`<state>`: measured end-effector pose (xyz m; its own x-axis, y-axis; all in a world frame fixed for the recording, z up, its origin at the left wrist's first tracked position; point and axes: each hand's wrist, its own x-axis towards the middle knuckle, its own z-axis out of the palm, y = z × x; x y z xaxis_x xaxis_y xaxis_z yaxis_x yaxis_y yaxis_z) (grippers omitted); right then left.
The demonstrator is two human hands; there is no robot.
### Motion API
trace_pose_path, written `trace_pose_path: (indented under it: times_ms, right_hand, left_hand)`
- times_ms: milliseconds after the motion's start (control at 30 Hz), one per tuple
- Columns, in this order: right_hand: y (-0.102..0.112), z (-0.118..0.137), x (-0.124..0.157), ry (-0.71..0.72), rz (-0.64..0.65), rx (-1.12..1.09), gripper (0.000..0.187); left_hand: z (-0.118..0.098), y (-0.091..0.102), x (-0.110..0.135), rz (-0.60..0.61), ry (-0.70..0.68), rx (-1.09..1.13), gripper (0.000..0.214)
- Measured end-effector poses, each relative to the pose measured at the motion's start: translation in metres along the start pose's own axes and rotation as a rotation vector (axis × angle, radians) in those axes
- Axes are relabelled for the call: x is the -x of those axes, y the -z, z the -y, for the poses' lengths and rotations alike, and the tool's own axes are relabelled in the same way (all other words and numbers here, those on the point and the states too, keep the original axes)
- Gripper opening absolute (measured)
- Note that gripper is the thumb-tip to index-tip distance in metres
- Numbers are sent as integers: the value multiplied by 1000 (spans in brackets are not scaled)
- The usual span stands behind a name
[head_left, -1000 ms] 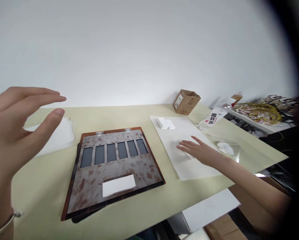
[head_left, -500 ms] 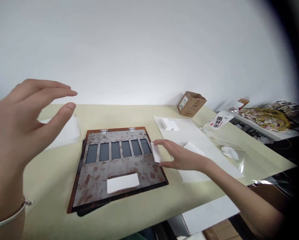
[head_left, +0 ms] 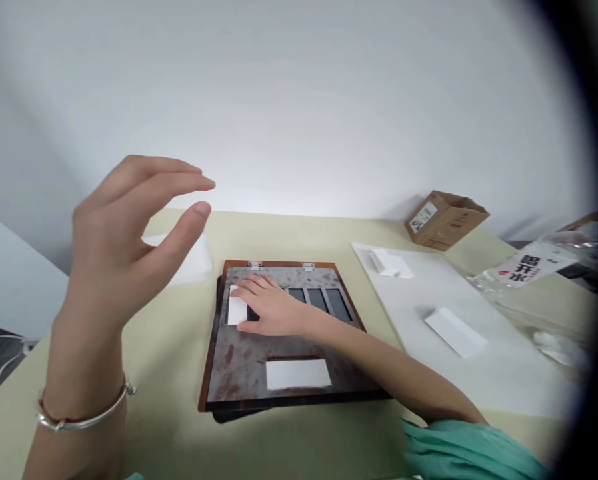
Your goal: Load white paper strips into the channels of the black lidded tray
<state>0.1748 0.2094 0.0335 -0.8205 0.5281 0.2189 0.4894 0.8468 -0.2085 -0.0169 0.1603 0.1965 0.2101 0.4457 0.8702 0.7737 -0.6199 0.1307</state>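
My right hand reaches over a hinged wooden-framed board with a mottled grey-brown face. Its fingertips and thumb are on a small white rectangular card at the leftmost of the board's row of dark rectangular slots. Whether the card is fully down in that slot, I cannot tell. Part of the row is hidden by my hand. Another white rectangle lies on the lower part of the board. My left hand is raised in the air at left, holding nothing, its thumb apart from the curved fingers.
On the right, a white sheet carries a small stack of white cards and a white block. A brown paper bag stands at the back, near a clear plastic bottle. White sheets lie behind my left hand.
My right hand has carried the white card from the board's right edge to its leftmost slot. The view has turned left, and my left hand remains raised.
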Motion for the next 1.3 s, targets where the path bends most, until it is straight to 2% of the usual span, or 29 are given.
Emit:
trace_pose_path:
  times_ms: [133,300,433,867,1067,1300]
  right_hand:
    - [-14,-3,0,-21,-33,26,53]
    - [-21,-10,2,-5,-30,13,53]
    - [-22,-11,3,1,-36,-4,53]
    - [-28,-7,6,-53,-42,-39,50]
    - [-27,-3,10,-73,-3,-42,53]
    - [-28,-1,15,-80,65,-16,59]
  left_hand:
    - [4,2,-2,-5,29,-34,22]
    - [7,3,-3,1,59,-56,21]
    - [10,2,-5,-30,60,-79,20]
    - [10,1,-7,-1,74,-84,22]
    - [10,2,-7,26,94,-83,23]
    - [15,1,-7,-3,74,-85,23]
